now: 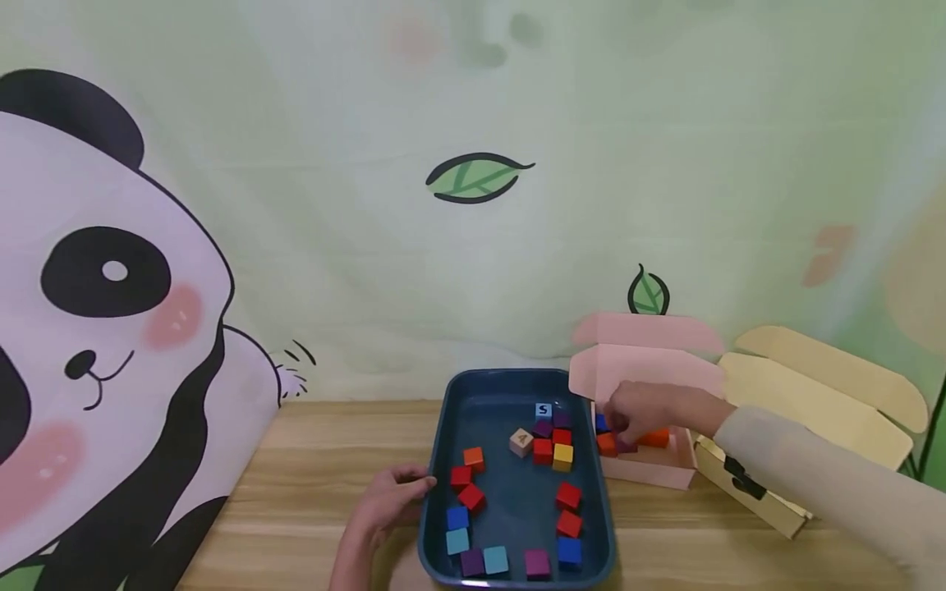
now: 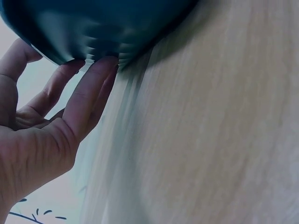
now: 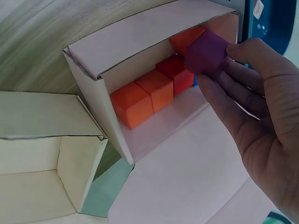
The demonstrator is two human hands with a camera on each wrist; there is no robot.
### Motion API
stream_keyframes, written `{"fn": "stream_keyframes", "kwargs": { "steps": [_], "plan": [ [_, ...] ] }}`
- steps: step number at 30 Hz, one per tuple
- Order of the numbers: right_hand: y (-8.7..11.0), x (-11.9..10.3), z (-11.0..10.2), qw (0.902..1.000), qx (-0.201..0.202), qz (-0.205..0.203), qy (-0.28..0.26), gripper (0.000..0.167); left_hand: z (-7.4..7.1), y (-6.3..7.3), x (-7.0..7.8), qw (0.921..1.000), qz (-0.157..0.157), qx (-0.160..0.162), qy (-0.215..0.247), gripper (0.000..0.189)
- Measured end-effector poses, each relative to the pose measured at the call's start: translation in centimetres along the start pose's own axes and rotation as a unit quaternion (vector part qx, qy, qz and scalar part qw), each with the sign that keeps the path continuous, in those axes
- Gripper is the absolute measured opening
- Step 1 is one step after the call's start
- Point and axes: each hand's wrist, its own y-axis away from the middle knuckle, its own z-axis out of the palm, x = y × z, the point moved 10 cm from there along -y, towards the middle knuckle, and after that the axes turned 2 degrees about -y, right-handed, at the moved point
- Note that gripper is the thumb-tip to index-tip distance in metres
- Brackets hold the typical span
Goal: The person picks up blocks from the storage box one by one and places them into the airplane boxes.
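In the right wrist view, my right hand (image 3: pixel 266 93) pinches a purple cube (image 3: pixel 208 53) between thumb and fingers, over the inside of a pink cardboard box (image 3: pixel 93 60). Orange cubes (image 3: pixel 131 105) and a red cube (image 3: pixel 175 73) sit in a row in that box, with a bit of blue showing by my fingers. My left hand (image 1: pixel 395 497) is at the left side of a dark blue tray (image 1: pixel 488 381); its fingertips touch the tray's outer wall in the left wrist view. Coloured cubes lie in the tray, among them a wooden letter cube (image 1: pixel 521 442).
Right of the pink box stands an open cream cardboard box (image 1: pixel 754 501), its lid raised, partly behind my right sleeve (image 1: pixel 813 468). Everything rests on a wood-grain table (image 1: pixel 325 451). Behind hangs a cloth backdrop (image 1: pixel 355 246) with a printed panda (image 1: pixel 148 345).
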Motion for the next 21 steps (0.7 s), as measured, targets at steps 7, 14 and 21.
{"fn": "stream_keyframes", "kwargs": {
  "steps": [7, 14, 21],
  "plan": [
    [-0.8, 0.1, 1.1, 0.9998, -0.017, 0.010, 0.000, 0.012, 0.5, 0.0, 0.0, 1.0000, 0.000, -0.008, 0.002, 0.046],
    [-0.2, 1.0, 1.1, 0.9999, -0.004, 0.012, 0.003, 0.015, 0.8, 0.0, 0.3, 1.0000, -0.003, -0.005, 0.004, 0.044],
    [0.1, 1.6, 2.3, 0.9997, -0.012, 0.012, -0.019, 0.015, 0.4, 0.1, 0.2, 0.9999, -0.004, 0.003, -0.013, 0.043]
  ]
}}
